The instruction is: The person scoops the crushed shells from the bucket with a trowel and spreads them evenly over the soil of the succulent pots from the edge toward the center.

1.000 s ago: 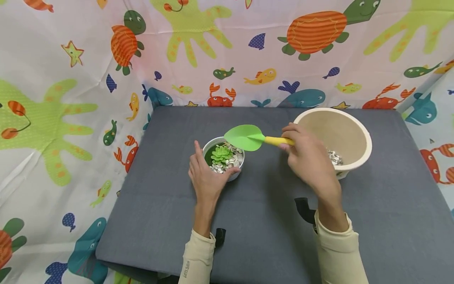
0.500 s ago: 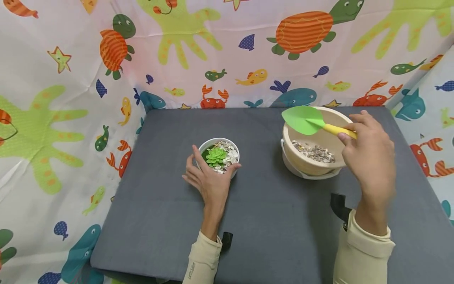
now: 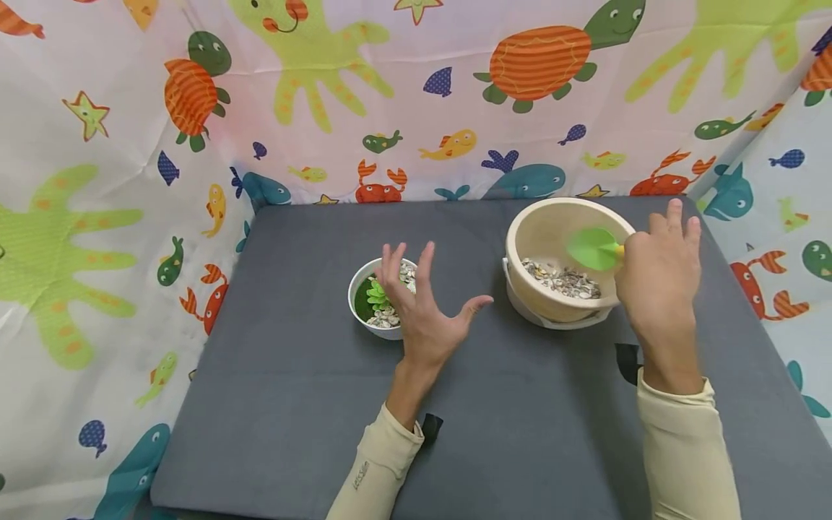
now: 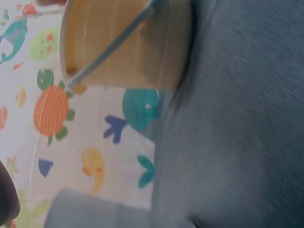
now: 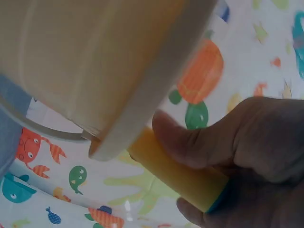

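- Grips scoop [image 3: 593, 249] in right hand [image 3: 659, 271], with thumb pressed against the yellow handle [image 5: 176, 175] in the right wrist view.
- Has the green blade inside bucket [image 3: 549, 235], near its right side and above the stones [image 3: 564, 280]. Makes out none on the visible face. Cannot tell about contact underneath.
- Spreads left hand [image 3: 429, 318] wide, fingers extended and nothing in grasp, partly blocking pot [image 3: 390, 334] from the head view. Cannot tell about contact with the rim.
- Has pot upright on table [image 3: 292, 404], left of bucket and apart from it.
- Finds plant [image 3: 377, 292] set in pot, with pale gravel [image 3: 385, 318] beside it at the front and far right; notes dark green, without gravel, along the left.
- Judges plant setting as done and gravel filling as well along, with the green left side probably left to cover.
- Reads this as a loading stage at bucket, seemingly with plenty of stones to spare. Cannot tell the intended fill level.
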The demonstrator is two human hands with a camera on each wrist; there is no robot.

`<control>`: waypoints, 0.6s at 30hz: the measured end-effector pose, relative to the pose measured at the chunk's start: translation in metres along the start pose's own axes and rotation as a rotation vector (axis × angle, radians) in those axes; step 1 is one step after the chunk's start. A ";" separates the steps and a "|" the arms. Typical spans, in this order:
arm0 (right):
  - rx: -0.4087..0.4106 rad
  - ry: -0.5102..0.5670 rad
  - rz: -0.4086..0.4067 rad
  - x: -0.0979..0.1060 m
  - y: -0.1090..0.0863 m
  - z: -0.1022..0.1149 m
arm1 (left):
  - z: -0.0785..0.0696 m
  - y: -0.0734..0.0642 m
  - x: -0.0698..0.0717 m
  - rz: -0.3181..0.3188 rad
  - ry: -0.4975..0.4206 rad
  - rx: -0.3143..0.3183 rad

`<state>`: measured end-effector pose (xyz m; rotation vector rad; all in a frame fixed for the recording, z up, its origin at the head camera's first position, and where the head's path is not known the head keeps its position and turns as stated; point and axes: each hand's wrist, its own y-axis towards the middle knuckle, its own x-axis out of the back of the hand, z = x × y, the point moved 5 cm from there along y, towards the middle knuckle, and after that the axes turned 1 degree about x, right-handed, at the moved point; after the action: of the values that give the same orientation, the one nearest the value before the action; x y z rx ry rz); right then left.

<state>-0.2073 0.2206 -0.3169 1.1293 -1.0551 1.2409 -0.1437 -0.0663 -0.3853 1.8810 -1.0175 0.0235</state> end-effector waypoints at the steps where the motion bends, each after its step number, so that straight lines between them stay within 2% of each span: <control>1: 0.012 -0.028 0.002 -0.002 0.002 0.002 | -0.003 0.003 -0.004 0.035 -0.004 -0.014; 4: 0.049 -0.085 0.003 -0.008 0.005 0.007 | -0.014 0.009 -0.017 0.149 -0.020 -0.040; 10: 0.097 -0.090 0.024 -0.020 0.011 0.009 | -0.032 0.015 -0.044 0.353 -0.077 -0.069; 13: 0.116 -0.090 0.031 -0.024 0.013 0.007 | -0.039 0.014 -0.056 0.444 -0.104 -0.073; 18: 0.154 -0.059 0.050 -0.026 0.014 0.004 | -0.045 0.008 -0.075 0.600 -0.115 -0.042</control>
<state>-0.2228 0.2125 -0.3411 1.2705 -1.0511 1.3540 -0.1800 0.0134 -0.3867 1.4917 -1.6157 0.2448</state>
